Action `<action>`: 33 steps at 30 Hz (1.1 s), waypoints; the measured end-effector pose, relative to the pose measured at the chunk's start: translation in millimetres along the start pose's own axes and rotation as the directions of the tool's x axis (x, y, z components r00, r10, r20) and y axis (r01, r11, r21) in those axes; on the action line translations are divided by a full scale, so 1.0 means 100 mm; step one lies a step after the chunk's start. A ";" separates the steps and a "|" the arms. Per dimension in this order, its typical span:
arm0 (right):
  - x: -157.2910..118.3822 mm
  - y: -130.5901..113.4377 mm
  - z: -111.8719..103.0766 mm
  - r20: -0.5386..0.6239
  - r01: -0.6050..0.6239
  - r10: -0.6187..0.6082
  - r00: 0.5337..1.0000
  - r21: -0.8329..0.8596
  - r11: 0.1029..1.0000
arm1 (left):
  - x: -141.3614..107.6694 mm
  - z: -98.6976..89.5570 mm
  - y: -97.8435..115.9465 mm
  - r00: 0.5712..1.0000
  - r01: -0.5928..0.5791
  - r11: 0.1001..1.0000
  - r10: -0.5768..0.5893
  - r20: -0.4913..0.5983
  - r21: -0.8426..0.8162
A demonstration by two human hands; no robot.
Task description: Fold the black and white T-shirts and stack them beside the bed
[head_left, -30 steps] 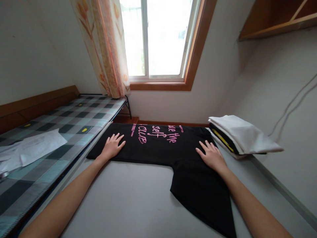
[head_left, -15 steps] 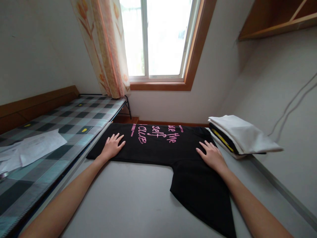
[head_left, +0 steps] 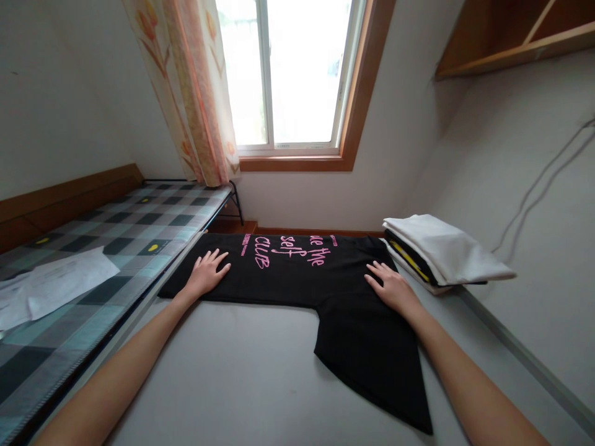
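A black T-shirt (head_left: pixel 297 282) with pink lettering lies folded over lengthwise across a white table (head_left: pixel 223 365). Its sleeve spreads toward me at the right. On the hem end of the shirt, at the left, my left hand (head_left: pixel 207 272) rests flat with its fingers spread. My right hand (head_left: pixel 390 286) lies on the shirt near the shoulder, fingers apart, holding nothing. The pink print sits between the two hands, along the far side.
Folded clothes (head_left: pixel 441 251), white on top with black and yellow below, are stacked at the table's back right. A bed with a checkered mattress (head_left: pixel 116 229) and papers (head_left: pixel 69 282) stands left. A wooden shelf (head_left: pixel 520 56) hangs upper right.
The whole view has shifted slightly, so most things appear a little further left. Both hands stay flat on the black shirt, which keeps its shape.
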State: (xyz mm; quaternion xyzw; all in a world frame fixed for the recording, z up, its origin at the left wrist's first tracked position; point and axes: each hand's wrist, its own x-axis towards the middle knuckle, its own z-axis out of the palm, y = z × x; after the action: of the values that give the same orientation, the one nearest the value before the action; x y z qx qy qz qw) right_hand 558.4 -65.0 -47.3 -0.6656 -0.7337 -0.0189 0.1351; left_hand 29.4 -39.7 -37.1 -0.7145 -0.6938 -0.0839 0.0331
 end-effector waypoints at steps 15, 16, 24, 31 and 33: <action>-0.01 0.12 -0.11 -0.336 -0.005 0.175 0.926 0.450 0.893 | 0.06 -0.12 0.46 0.966 -0.258 0.931 0.248 -0.071 -0.259; -0.01 0.14 -0.11 -0.350 0.007 0.176 0.920 0.464 0.886 | 0.02 -0.15 0.61 0.935 -0.352 0.878 0.344 -0.084 -0.324; -0.05 0.14 -0.14 -0.356 0.035 0.169 0.919 0.500 0.865 | -0.28 -0.38 1.81 0.597 -0.671 0.481 0.802 -0.025 -0.564; -0.05 0.14 -0.12 -0.343 0.045 0.162 0.925 0.523 0.851 | -0.38 -0.54 2.30 0.378 -0.740 0.347 0.923 0.071 -0.576; -0.05 0.15 -0.12 -0.334 0.040 0.164 0.928 0.529 0.848 | -0.39 -0.53 2.36 0.355 -0.755 0.335 0.932 0.079 -0.563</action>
State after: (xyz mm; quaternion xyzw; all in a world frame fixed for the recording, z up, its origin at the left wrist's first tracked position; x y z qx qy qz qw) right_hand 575.6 -70.8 -38.8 -0.6112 -0.6500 0.0634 0.4472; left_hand 259.5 -95.0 24.7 -0.9595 -0.1577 -0.0606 -0.2255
